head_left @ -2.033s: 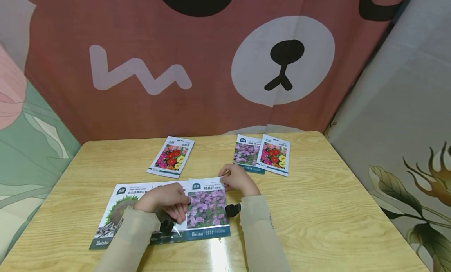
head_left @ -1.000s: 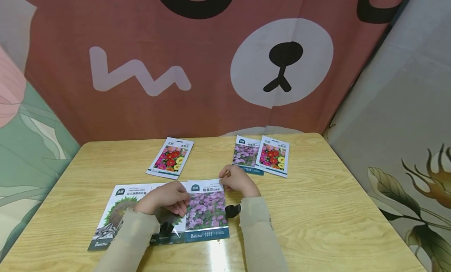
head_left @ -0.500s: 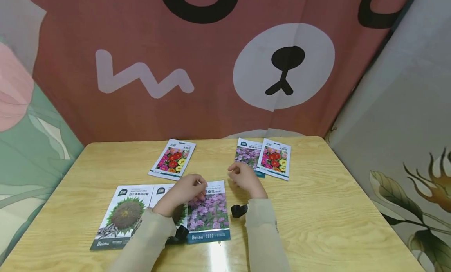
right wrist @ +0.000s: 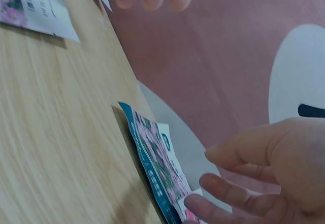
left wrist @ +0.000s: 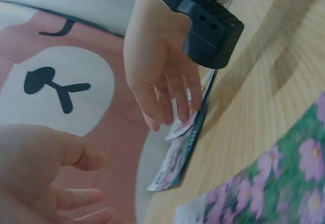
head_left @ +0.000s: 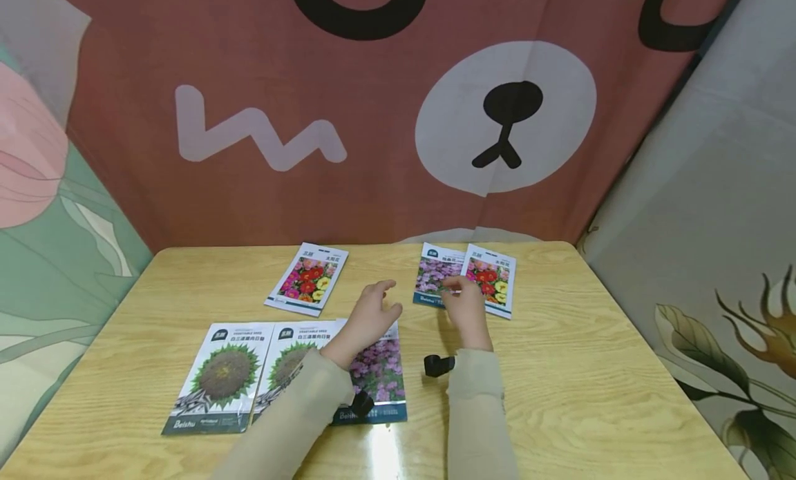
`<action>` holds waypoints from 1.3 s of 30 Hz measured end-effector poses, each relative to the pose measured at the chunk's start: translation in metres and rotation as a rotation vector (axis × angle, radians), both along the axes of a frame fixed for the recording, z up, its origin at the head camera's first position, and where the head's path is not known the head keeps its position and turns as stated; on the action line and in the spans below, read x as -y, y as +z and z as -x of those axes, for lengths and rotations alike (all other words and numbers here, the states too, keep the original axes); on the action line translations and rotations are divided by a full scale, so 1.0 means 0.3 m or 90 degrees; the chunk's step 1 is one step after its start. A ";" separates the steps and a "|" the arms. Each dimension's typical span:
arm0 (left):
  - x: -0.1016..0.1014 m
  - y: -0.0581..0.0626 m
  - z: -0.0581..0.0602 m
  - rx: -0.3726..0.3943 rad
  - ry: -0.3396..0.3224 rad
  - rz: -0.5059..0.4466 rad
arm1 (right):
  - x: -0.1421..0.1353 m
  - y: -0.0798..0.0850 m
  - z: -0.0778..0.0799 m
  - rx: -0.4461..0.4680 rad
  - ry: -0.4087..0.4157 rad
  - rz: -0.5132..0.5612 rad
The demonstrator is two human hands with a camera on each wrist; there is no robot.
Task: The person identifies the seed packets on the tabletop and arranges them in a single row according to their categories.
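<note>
My left hand [head_left: 368, 318] hovers with parted fingers over a purple-flower seed packet [head_left: 384, 373], covering its upper left part; it holds nothing. My right hand [head_left: 468, 315] has loosely bent fingers with nothing between them. It is nearest to two overlapping seed packets at the back right: a purple-flower one [head_left: 429, 276] and, partly over it, a red-and-yellow-flower one [head_left: 499, 281]. In the right wrist view, the fingers [right wrist: 213, 211] are close by these packets; whether they touch cannot be told. Two sunflower seed packets [head_left: 220, 376] lie left of the front purple one, the second partly behind the left sleeve.
Another red-and-yellow-flower seed packet [head_left: 307, 280] lies tilted near the back edge of the wooden table [head_left: 578, 369]. A curtain with a bear print [head_left: 373, 190] hangs directly behind the table. Each wrist wears a small black camera [head_left: 439, 365].
Both hands have left the front purple-flower packet. The left hand rose and moved right, spreading its fingers; the right hand moved right and back to the paired packets. The front packets lie about as before.
</note>
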State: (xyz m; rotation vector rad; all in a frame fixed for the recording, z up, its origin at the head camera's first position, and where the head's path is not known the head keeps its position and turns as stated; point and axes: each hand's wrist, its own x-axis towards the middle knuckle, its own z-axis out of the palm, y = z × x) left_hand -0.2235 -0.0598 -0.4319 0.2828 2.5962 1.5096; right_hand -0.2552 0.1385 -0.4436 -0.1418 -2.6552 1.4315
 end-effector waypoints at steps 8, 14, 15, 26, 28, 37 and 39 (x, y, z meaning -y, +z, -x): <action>-0.073 -0.019 0.037 0.070 0.029 -0.137 | -0.039 0.019 -0.014 0.004 -0.091 -0.018; -0.132 -0.026 0.051 0.150 0.052 -0.184 | -0.058 0.032 -0.029 0.037 -0.124 -0.041; -0.138 -0.028 0.052 0.155 0.057 -0.186 | -0.062 0.031 -0.030 0.046 -0.125 -0.041; -0.165 -0.066 0.075 0.148 0.077 -0.188 | -0.065 0.013 -0.020 0.076 -0.121 -0.002; -0.164 -0.071 0.080 0.146 0.083 -0.181 | -0.066 0.004 -0.017 0.072 -0.121 0.009; -0.144 -0.079 0.102 0.072 0.127 -0.121 | -0.070 -0.016 -0.011 0.046 -0.119 0.017; -0.138 -0.077 0.102 0.051 0.136 -0.121 | -0.068 -0.016 -0.010 0.045 -0.115 0.014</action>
